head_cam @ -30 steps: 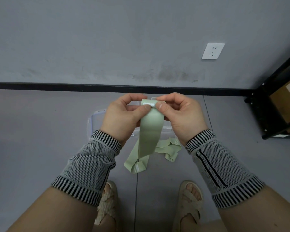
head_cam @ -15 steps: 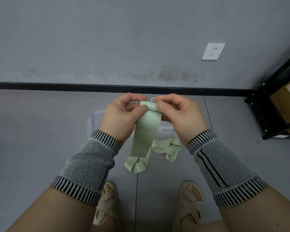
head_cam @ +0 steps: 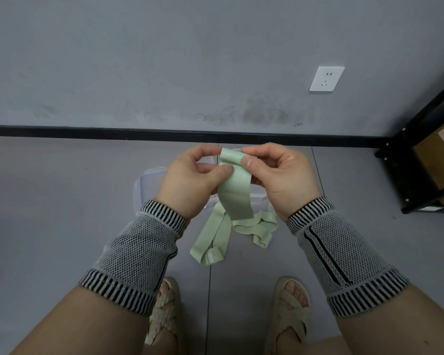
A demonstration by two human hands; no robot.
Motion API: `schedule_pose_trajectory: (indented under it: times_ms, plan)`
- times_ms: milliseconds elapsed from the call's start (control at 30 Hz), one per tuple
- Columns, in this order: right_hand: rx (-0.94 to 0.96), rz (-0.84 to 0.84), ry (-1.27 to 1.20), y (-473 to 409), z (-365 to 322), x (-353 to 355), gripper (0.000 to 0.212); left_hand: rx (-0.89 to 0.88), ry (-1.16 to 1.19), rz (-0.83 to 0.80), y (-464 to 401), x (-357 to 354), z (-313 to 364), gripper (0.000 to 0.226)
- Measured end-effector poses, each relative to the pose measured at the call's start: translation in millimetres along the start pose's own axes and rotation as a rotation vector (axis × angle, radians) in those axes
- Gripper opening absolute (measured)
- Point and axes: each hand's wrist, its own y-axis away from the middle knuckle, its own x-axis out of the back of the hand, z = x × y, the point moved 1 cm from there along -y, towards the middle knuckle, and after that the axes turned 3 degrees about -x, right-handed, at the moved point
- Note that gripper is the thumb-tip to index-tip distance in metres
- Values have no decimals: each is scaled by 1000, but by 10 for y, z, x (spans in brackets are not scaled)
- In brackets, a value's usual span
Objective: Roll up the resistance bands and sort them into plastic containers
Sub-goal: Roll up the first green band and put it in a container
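Green band (head_cam: 235, 193) held up in front of the person, top end folded over between the fingers of both hands, so the roll is only just starting. Left hand (head_cam: 192, 180) pinches it thumb against forefinger at the band's left edge; right hand (head_cam: 279, 178) pinches the right edge the same way. Both ends gripped, likely to keep the fold square. The rest hangs slack below the fingers. Two more green bands (head_cam: 254, 229) lie loose on the floor below the fingers. Clear plastic container (head_cam: 149, 185) sits on the floor behind and under the hands, mostly hidden; contents can't be told.
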Motion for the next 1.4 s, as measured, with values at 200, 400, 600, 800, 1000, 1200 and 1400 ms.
schedule_pose_trajectory:
  times_ms: [200, 400, 600, 800, 1000, 1200, 1400]
  plan:
    - [73, 74, 77, 4, 21, -34, 12, -51, -69, 17, 5, 6, 21, 26]
    - [183, 54, 227, 49, 32, -99, 14, -86, -28, 61, 10, 2, 9, 22]
    - [48, -120, 46, 47, 18, -78, 18, -122, -114, 46, 3, 73, 43, 20]
    - [-84, -199, 9, 13, 70, -44, 13, -197, -254, -96, -21, 89, -28, 26]
    - [-66, -162, -4, 9, 104, -59, 17, -129, -455, -8, -47, 159, -51, 32]
    - [-65, -105, -77, 7, 110, -66, 21, -213, -447, -16, -44, 170, -32, 22]
    - [31, -51, 51, 60, 118, -164, 25, -268, -306, 26, -16, 94, -7, 12]
